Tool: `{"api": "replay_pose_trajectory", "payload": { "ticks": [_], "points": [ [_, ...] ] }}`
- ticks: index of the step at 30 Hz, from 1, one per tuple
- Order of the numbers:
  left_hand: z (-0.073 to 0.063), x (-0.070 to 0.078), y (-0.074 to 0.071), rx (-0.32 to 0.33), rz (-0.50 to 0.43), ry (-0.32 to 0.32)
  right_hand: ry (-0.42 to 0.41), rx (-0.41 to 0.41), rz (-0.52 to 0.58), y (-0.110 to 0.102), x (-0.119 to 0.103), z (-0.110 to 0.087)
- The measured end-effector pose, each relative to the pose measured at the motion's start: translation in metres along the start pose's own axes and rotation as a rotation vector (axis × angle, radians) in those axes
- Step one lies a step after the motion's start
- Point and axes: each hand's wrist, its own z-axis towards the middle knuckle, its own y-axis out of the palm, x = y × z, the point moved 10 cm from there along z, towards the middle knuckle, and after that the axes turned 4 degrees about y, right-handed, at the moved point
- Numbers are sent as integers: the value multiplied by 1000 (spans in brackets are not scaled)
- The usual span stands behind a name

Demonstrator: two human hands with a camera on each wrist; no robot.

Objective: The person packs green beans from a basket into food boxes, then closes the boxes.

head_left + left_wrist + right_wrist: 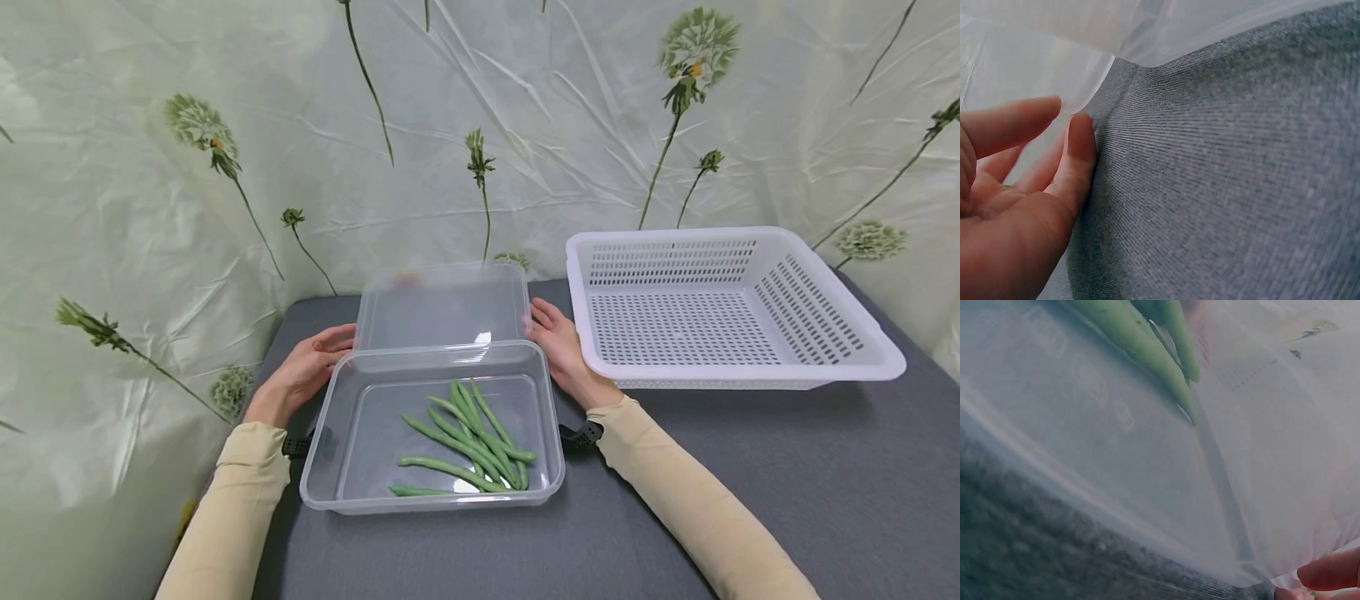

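A clear plastic container (352, 442) stands on the table with several green beans (472, 442) lying mostly in its right half. Just behind its far rim is a translucent rectangular lid (442, 308), leaning against or near the floral sheet. My left hand (311, 367) is at the lid's left edge; in the left wrist view, thumb and finger pinch a lid corner (1088, 78). On the opposite side my right hand (562, 346) holds the lid's right edge by the fingertips. In the right wrist view the container wall hides most of that hand, and beans (1141, 344) show through it.
A white perforated basket (750, 372) stands at the right, close beside my right hand. Behind everything hangs a pale sheet (420, 192) with dandelion prints. Grey cloth (637, 500) covers the table.
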Motion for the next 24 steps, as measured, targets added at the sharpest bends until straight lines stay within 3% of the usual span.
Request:
{"api": "replay_pose_trajectory", "payload": {
  "ticks": [10, 16, 24],
  "points": [
    [0, 4, 1, -4, -150, 16, -47, -67, 111, 7, -6, -8],
    [0, 6, -4, 28, -145, 48, -83, -103, 132, 13, -15, -15],
    [2, 10, -6, 50, -188, 72, -226, -159, 80, 16, -28, -26]
  ]
}}
